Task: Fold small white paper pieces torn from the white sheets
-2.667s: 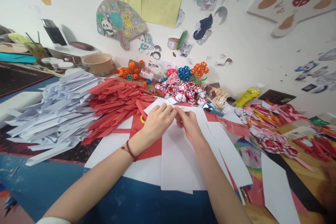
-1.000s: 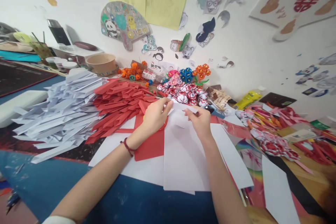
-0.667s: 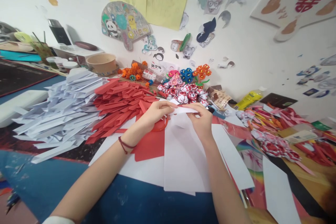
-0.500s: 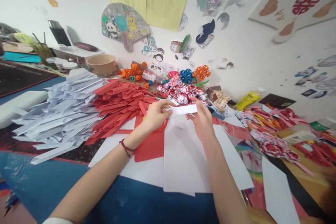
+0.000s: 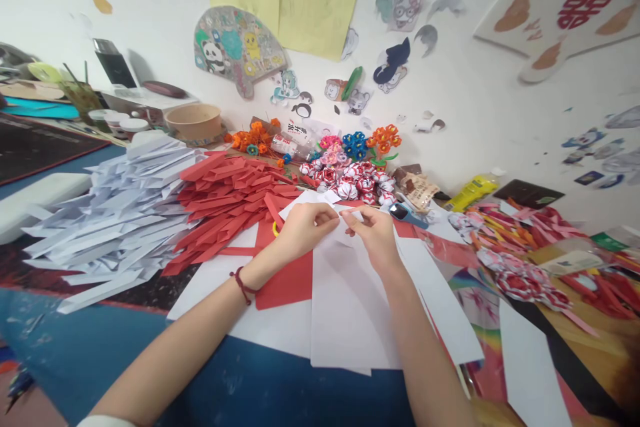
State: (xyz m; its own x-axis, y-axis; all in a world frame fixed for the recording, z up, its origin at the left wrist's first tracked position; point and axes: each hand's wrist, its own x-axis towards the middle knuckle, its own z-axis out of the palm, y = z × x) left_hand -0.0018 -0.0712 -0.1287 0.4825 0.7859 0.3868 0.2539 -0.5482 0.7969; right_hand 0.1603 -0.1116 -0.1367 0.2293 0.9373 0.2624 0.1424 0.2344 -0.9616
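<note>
My left hand [image 5: 309,227] and my right hand [image 5: 373,233] are close together above the white paper sheets [image 5: 350,307], fingertips pinched. Between them is a white paper strip [image 5: 354,215], mostly hidden by the fingers and hard to tell from the white behind it. Both hands appear closed on it. Beneath my left wrist lies red paper [image 5: 287,283], and a yellow loop [image 5: 275,229] peeks out beside that hand. Left of the hands are a pile of folded red strips [image 5: 235,193] and a larger pile of folded white strips [image 5: 120,207].
Red-and-white paper flowers [image 5: 355,180] and colourful flowers [image 5: 355,145] lie against the wall. A paper bowl [image 5: 193,121] and a dark flask [image 5: 114,63] stand back left. At right are a yellow bottle [image 5: 473,191], more ribbon-like pieces [image 5: 525,273] and white sheets [image 5: 533,360].
My hands have drawn closer together. The white strip, earlier held out flat between them, is now mostly hidden by my fingers. My right fingers have come down and curled in.
</note>
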